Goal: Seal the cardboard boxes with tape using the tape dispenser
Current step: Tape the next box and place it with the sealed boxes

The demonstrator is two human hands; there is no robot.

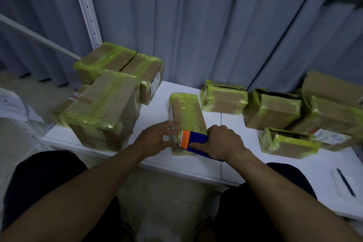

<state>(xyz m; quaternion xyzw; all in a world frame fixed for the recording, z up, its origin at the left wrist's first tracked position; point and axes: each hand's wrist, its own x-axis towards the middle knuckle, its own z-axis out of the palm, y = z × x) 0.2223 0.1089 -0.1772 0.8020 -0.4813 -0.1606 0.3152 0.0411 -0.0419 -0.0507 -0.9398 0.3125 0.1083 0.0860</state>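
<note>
A grey curtain (216, 25) hangs across the far side, behind a white table (157, 104). On the table's left end stands a big box (104, 110) banded in yellow-green tape, with two taped boxes (117, 63) side by side just beyond it. At the right lies a cluster of taped cartons (273, 112), some with dark gaps along their top edges.

Between these groups, near the table's front edge, lies the box (186, 110), long and flat, its edges wrapped in the same tape. The left hand (157, 139) has its fingers spread and nearly straight, their tips touching the box's near left side. The right hand (224, 143) is curled round the blue-and-orange dispenser (194, 140), its forefinger laid along the side. The dispenser's orange end rests on the box's near end. A pen (345, 182) lies on a paper slip near the table's right front edge.
</note>
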